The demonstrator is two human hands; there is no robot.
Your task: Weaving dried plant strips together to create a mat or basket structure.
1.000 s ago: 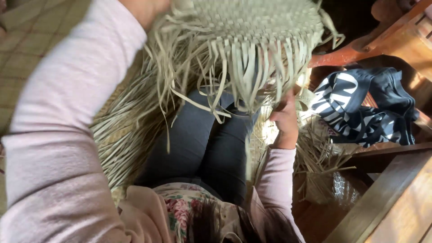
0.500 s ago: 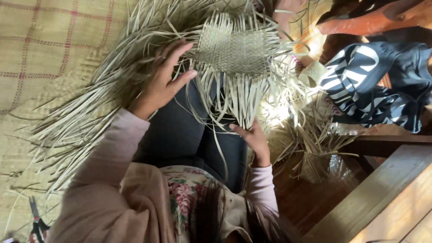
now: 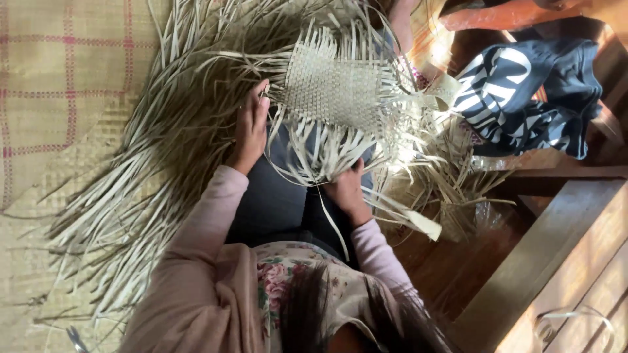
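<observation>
- Now the left hand [image 3: 250,127] rests flat, fingers together, against the woven panel's [image 3: 335,85] edge.
- Right hand [image 3: 345,188] grips loose strips [image 3: 327,153] below it.

The woven panel [image 3: 337,85] was of flat, pale, matt dried-leaf strips, and the loose strips [image 3: 157,176] around it were the same stuff (dry and papery-looking). The floor mat [image 3: 52,85] was coarse woven fibre with red lines. The dark garment [image 3: 523,98] was soft cloth; the furniture [image 3: 556,261] was smooth, slightly glossy brown wood.
</observation>
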